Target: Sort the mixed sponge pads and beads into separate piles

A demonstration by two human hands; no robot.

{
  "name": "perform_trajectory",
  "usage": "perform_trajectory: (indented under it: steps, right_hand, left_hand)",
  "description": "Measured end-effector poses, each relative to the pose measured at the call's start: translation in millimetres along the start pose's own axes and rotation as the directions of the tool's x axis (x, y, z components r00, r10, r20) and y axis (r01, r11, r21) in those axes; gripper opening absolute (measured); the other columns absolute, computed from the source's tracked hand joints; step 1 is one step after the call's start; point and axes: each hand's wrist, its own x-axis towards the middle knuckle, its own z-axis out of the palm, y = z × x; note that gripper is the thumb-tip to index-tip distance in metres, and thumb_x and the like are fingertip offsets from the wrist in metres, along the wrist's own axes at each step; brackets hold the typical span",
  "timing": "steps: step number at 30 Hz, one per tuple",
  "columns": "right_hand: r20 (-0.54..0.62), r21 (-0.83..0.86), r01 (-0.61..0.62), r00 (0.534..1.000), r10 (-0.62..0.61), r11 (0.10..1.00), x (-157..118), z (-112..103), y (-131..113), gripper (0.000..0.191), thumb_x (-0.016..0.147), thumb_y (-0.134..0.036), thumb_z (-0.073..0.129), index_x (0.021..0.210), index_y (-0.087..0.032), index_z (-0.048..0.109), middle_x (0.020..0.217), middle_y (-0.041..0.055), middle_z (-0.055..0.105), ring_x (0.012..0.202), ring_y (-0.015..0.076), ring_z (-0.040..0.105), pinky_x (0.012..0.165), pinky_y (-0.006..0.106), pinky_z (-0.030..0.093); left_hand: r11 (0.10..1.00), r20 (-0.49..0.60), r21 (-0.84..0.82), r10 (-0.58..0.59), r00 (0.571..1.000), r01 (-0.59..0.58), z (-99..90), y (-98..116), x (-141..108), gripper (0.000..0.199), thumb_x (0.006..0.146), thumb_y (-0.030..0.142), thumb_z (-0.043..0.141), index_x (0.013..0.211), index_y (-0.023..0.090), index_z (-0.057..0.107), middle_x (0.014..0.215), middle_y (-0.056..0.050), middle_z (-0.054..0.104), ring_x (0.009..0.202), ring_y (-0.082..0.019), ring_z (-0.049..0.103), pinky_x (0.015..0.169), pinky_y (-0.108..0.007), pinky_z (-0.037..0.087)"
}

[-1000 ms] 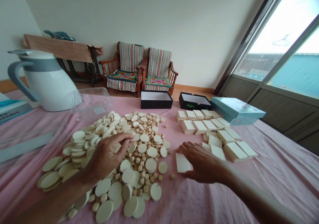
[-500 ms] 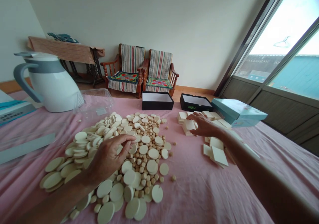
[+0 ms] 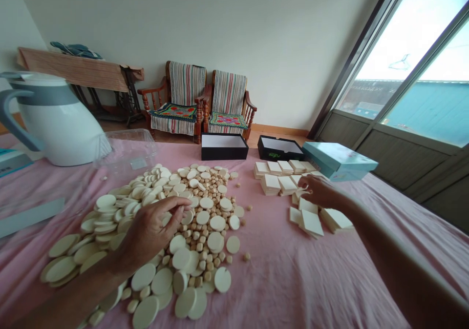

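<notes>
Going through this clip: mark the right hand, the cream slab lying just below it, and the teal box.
Right hand [image 3: 318,191]: head view, on the back of the hand.
Cream slab [image 3: 312,223]: head view, on its flat top face.
Teal box [image 3: 339,160]: head view, on its top face.

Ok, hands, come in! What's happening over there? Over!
Left hand curled over cream discs. Right hand at cream rectangular slabs. Teal box just beyond it. Over.

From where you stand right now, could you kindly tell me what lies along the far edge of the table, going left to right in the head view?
white jug → clear plastic box → black box → second black box → pale blue box
</notes>
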Motion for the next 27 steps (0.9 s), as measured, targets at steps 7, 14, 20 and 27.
perform_trajectory:
  steps: [7, 14, 20, 27]
  right_hand:
    - [0.111, -0.147, -0.073, 0.99, 0.09, 0.986, -20.7, 8.0, -9.7, 0.024, 0.073, -0.017, 0.059, 0.097, -0.017, 0.063, 0.098, 0.0113, 0.064, 0.095, 0.0259, 0.057, 0.078, 0.033, 0.038]
    - [0.104, -0.135, -0.081, 0.99, 0.096, 0.987, -19.4, 8.0, -15.3, 0.012, 0.075, -0.015, 0.056, 0.084, -0.017, 0.063, 0.092, 0.0102, 0.065, 0.089, 0.023, 0.059, 0.075, 0.031, 0.038]
    - [0.102, 0.274, -0.015, 0.995, -0.014, 0.962, -20.1, -9.6, -10.3, 0.011, 0.08, -0.021, 0.052, 0.084, -0.018, 0.061, 0.08, 0.0035, 0.066, 0.074, 0.0163, 0.059, 0.064, 0.025, 0.041]
    - [0.074, 0.001, -0.166, 0.983, 0.166, 0.986, -24.5, 1.3, -29.2, 0.025, 0.085, -0.009, 0.04, 0.085, -0.014, 0.065, 0.086, 0.0116, 0.068, 0.079, 0.0197, 0.061, 0.069, 0.028, 0.039]
  left_hand:
    - [1.0, -0.005, 0.007, -0.008, 1.0, 0.008, 0.5, 0.3, 1.0, 0.02, 0.088, 0.032, 0.051, 0.094, 0.021, 0.067, 0.084, -0.002, 0.074, 0.073, -0.016, 0.072, 0.067, -0.02, 0.055]
    - [1.0, 0.004, -0.003, -0.007, 1.0, 0.007, 1.2, -1.4, 0.2, 0.021, 0.088, 0.034, 0.051, 0.094, 0.021, 0.067, 0.084, -0.002, 0.075, 0.072, -0.016, 0.072, 0.065, -0.019, 0.056]
    - [1.0, 0.009, -0.015, 0.003, 1.0, -0.003, 1.5, -1.1, 0.7, 0.019, 0.088, 0.031, 0.051, 0.094, 0.021, 0.066, 0.082, 0.0, 0.074, 0.071, -0.015, 0.071, 0.064, -0.017, 0.055]
    - [1.0, 0.03, -0.006, -0.007, 1.0, 0.007, 2.2, -2.1, 0.4, 0.021, 0.088, 0.034, 0.05, 0.094, 0.022, 0.066, 0.084, -0.001, 0.074, 0.074, -0.016, 0.071, 0.066, -0.018, 0.055]
